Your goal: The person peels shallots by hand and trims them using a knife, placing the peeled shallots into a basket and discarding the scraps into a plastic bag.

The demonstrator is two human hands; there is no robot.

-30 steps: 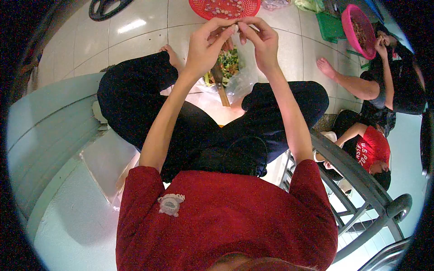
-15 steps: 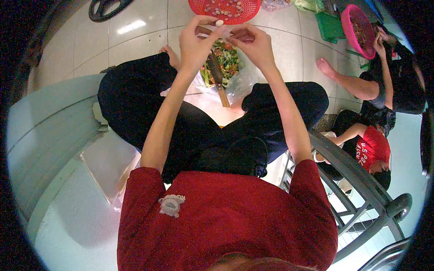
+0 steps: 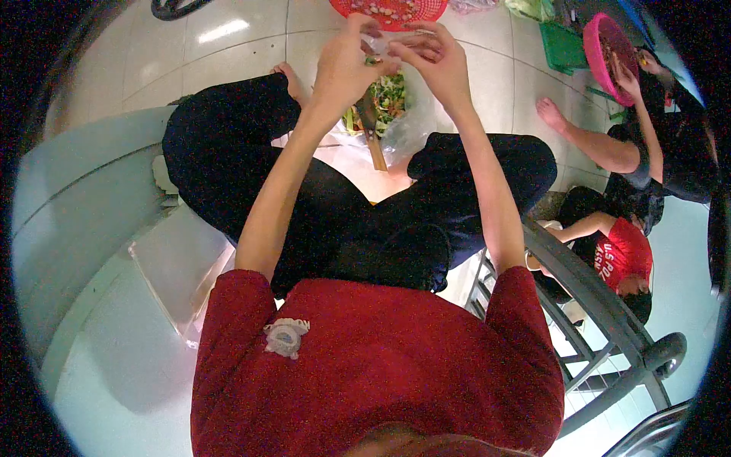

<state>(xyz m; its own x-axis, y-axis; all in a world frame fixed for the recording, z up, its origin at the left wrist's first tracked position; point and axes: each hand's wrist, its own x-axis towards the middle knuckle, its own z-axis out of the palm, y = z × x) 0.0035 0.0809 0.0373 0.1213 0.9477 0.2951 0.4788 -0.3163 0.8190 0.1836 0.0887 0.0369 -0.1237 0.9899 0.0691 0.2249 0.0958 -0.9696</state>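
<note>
My left hand [image 3: 346, 65] is raised over the bag with its fingers curved and apart; the small pale piece seen earlier is not visible in it. Facing it is my right hand [image 3: 438, 65], fingers bent and thumb pointing inward; anything between the fingertips is too small to tell. Beneath both, a clear plastic bag [image 3: 415, 126] on the floor holds chopped green and orange scraps [image 3: 391, 99]. A knife with a wooden handle [image 3: 377, 154] lies on the scraps. Just beyond my hands sits a red basket [image 3: 436, 9] with small pale pieces.
At the right, a person [image 3: 651, 152] has a hand in a pink basin [image 3: 592, 47], near a green basket [image 3: 562, 47]. Another person in a red shirt [image 3: 628, 247] sits behind a grey metal frame [image 3: 586, 293]. A black ring-shaped object [image 3: 177, 11] lies at upper left.
The pale piece has gone from view at my left fingertips. My left hand has moved right and its fingers have spread. The whole view has shifted slightly. The neighbour's hand has moved into the pink basin.
</note>
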